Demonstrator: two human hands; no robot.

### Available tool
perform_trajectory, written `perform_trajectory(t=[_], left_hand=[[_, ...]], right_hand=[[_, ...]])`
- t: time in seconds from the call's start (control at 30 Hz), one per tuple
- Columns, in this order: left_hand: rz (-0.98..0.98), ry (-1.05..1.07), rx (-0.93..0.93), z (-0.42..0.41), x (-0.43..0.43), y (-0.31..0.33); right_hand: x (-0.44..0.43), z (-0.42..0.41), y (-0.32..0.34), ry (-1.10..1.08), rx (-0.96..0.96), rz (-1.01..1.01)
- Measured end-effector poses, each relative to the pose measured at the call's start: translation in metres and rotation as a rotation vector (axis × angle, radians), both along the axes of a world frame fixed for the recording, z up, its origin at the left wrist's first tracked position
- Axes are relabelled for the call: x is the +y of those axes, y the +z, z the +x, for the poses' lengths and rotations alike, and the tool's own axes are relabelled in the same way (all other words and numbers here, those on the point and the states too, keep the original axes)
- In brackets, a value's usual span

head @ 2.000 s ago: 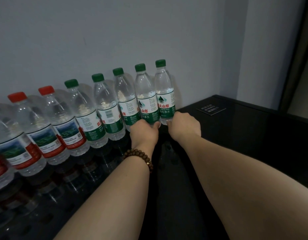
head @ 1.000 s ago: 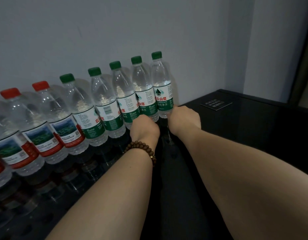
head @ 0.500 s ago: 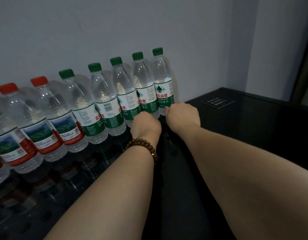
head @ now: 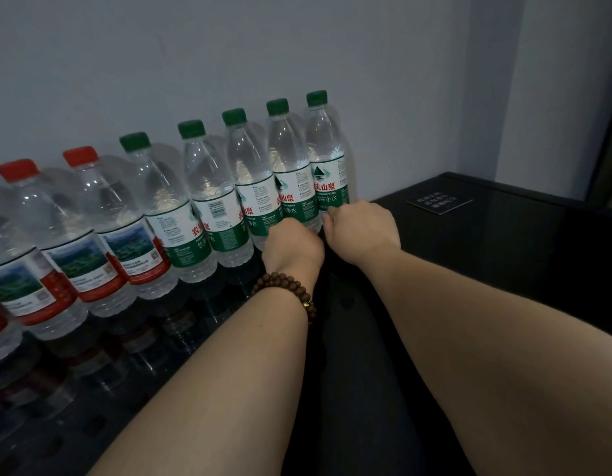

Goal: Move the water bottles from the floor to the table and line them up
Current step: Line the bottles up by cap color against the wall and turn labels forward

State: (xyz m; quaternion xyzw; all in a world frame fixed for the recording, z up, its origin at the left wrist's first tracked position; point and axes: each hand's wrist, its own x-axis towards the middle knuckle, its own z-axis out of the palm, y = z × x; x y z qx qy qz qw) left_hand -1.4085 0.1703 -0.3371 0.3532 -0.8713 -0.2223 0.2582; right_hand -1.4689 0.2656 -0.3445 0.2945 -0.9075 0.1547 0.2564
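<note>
Several clear water bottles stand upright in a row against the wall on the black glossy table, red-capped ones at the left and green-capped ones at the right. My right hand is curled around the base of the rightmost green-capped bottle. My left hand, with a bead bracelet on the wrist, is closed on the base of the second bottle from the right. Both bottles stand on the table, touching their neighbours. Their bottoms are hidden behind my hands.
A grey wall runs right behind the row. A small dark card with white text lies on the table to the right of the bottles. The table's far right edge meets a wall corner.
Both hands stay on the bases of the same two bottles. The view has shifted slightly, so the row sits a little higher in the frame.
</note>
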Motion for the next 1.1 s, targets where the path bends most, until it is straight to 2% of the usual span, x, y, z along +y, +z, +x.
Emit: perform_trajectory(t=[0.17, 0.27, 0.43, 0.57, 0.73, 0.93, 1.1], left_hand=[[0.054, -0.028, 0.046, 0.001, -0.007, -0.002], [0.198, -0.114, 0.158, 0.013, -0.012, 0.0], [0.381, -0.166, 0.286, 0.066, -0.013, -0.001], [0.324, -0.051, 0.305, 0.134, -0.01, -0.004], [0.164, 0.025, 0.347, 0.272, -0.024, 0.003], [0.045, 0.247, 0.342, 0.437, -0.087, 0.014], [-0.012, 0.476, 0.29, 0.531, -0.163, -0.003]], right_hand=[[0.001, 0.002, 0.001, 0.005, 0.002, -0.011], [0.005, 0.014, 0.006, -0.003, 0.002, -0.012], [0.023, 0.06, 0.012, -0.075, -0.15, -0.124], [0.022, 0.13, 0.011, 0.038, -0.282, -0.234], [-0.009, 0.241, 0.014, 0.195, -0.401, -0.309], [-0.078, 0.378, 0.019, 0.486, -0.467, -0.242], [-0.144, 0.459, 0.007, 0.67, -0.517, -0.162]])
